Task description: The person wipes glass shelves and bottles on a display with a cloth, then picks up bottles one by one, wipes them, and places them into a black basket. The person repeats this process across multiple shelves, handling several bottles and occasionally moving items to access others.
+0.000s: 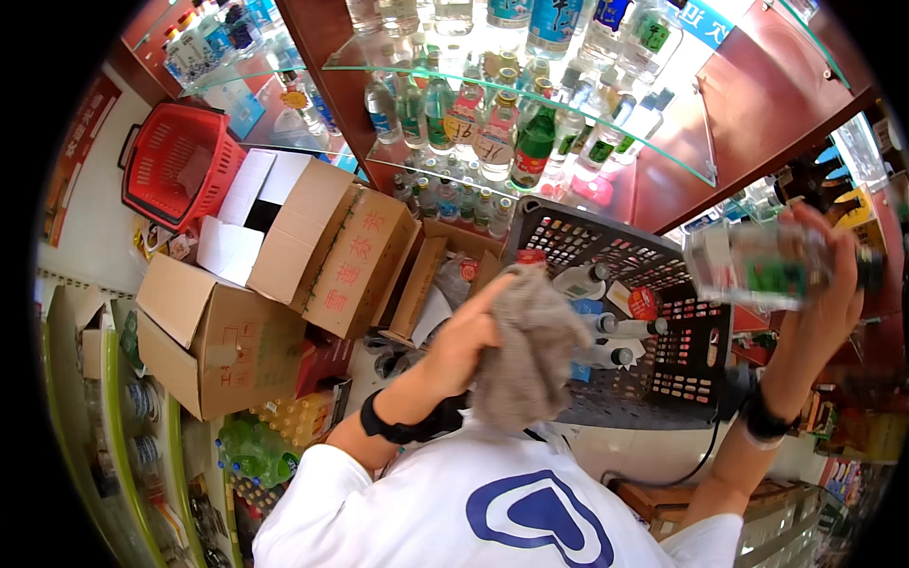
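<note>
My left hand (461,348) grips a crumpled grey-brown cloth (529,348) that hangs in front of my chest, partly over the near left side of a black plastic basket (596,227). Raised at the right, my right hand (827,298) holds a clear glass bottle (753,266) with a green label and a dark cap, tilted on its side and blurred. Inside the basket lie several clear bottles with grey caps, among them a bottle (582,280) near its far side.
Glass shelves (568,99) full of bottles rise ahead. Cardboard boxes (362,263) and a red shopping basket (174,167) stand at the left. Green plastic bottles (256,454) sit low on the left. A black cable (699,465) runs below the basket, above a wooden stool or crate (653,497).
</note>
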{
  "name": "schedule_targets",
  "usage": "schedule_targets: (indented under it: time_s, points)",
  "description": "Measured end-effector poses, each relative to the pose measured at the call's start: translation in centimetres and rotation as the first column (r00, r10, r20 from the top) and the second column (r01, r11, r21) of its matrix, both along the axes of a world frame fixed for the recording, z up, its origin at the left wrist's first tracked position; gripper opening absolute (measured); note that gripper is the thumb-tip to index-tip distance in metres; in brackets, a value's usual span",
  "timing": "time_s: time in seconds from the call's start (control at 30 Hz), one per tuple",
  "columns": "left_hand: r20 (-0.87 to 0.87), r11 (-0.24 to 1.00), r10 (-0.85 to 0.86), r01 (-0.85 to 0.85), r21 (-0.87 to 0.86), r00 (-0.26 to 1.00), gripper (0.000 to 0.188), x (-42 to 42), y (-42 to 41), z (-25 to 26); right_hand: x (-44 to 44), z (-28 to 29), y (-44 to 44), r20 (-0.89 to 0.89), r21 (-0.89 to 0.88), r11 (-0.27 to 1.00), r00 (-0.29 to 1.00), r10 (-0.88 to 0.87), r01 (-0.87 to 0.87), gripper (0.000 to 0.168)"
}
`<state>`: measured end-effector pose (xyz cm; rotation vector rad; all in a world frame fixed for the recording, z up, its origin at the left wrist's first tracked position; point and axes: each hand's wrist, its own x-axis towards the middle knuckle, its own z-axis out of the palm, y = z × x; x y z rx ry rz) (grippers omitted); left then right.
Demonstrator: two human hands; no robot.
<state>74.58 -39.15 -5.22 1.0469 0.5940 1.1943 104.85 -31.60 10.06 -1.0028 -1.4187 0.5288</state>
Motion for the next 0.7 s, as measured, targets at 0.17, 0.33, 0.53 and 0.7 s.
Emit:
schedule_targets:
  time_s: [0.17,0.33,0.53,0.7]
  points:
    - [-0.230,0.941,0.305,-0.256,0.220,0.924,0.051,-4.3,-2.2,-1.5,0.4,1.3,9.4,0.348,0.179,0.982,0.937,0.000,-0.066,0.026]
    - [0.158,0.883,0.358,-0.279,-0.377,0.920,0.058,-6.5,-4.5,-3.8,-0.9,1.3,17.0,0.057,-0.062,0.979,0.979,0.198,-0.194,0.028]
    - [0.248,0.859,0.414,-0.287,-0.423,0.876,0.058,-7.0,-4.9,-4.2,0.3,-0.4,22.2,0.045,-0.140,0.982,0.990,0.134,-0.127,0.026]
    - [0.285,0.864,0.416,-0.278,-0.419,0.863,0.059,-7.4,-4.8,-5.2,0.9,-1.3,24.3,0.052,-0.159,0.981,0.991,0.123,-0.113,0.022]
